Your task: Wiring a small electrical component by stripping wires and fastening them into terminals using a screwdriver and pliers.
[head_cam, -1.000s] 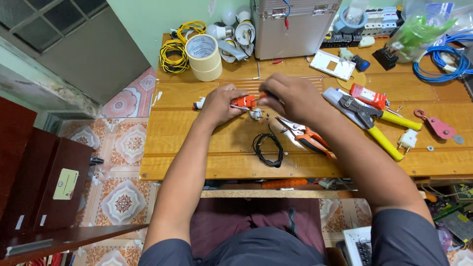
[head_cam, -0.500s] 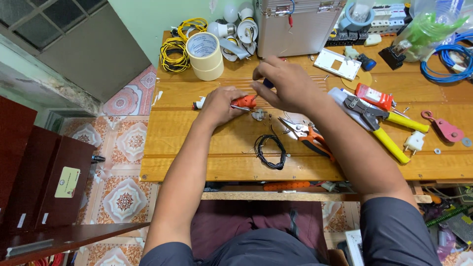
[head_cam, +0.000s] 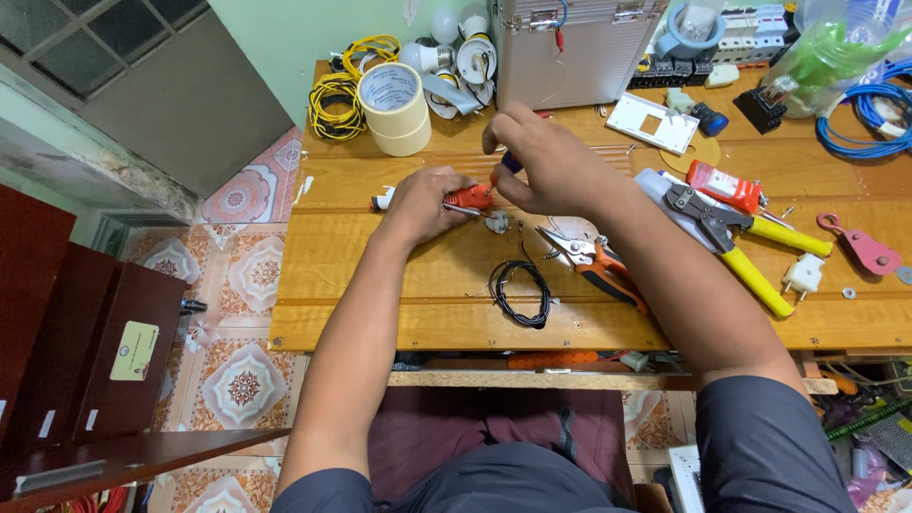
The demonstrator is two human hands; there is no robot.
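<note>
Left hand [head_cam: 425, 201] rests on the bench [head_cam: 380, 313], fingers curled snugly round an orange-handled tool [head_cam: 468, 198]; the handle pokes out right of the fist, and a white tip [head_cam: 381, 200] shows on its left. Right hand [head_cam: 546, 166] is raised just right of and beyond the tool, fingertips pinched narrow on a small dark part [head_cam: 511, 162]; what it is cannot be told. A small grey fitting [head_cam: 497, 223] lies on the bench just near of the tool. Judged: the tool is light and stiff, best held on the handle; the pinched part is tiny, easily dropped, needs a fingertip grip. Nearby: black wire coil [head_cam: 521, 290] nearer the body, orange snips [head_cam: 594, 261] right of it, yellow-handled crimper [head_cam: 736, 237] further right, tape roll [head_cam: 391, 106] far left, metal case [head_cam: 575, 43] at the far edge.
</note>
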